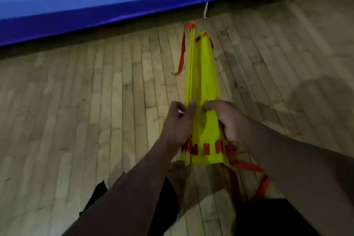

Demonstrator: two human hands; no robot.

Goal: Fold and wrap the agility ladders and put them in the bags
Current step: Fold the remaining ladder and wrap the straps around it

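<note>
A folded agility ladder [203, 74], a stack of yellow flat rungs threaded on red straps, points away from me over the wooden floor. My left hand [178, 122] grips the left side of the stack near its close end, fingers curled against the rung edges. My right hand [228, 120] holds the right side, fingertips curled onto the top rung. A loose red strap [183, 50] hangs from the far end, and another red strap [254, 176] trails on the floor by my right forearm. No bag is in view.
A blue padded mat [95, 5] runs along the far edge of the wooden floor [76, 101]. A white cord [206, 9] hangs below the mat's edge. My dark-clothed legs [268, 216] are at the bottom of the view.
</note>
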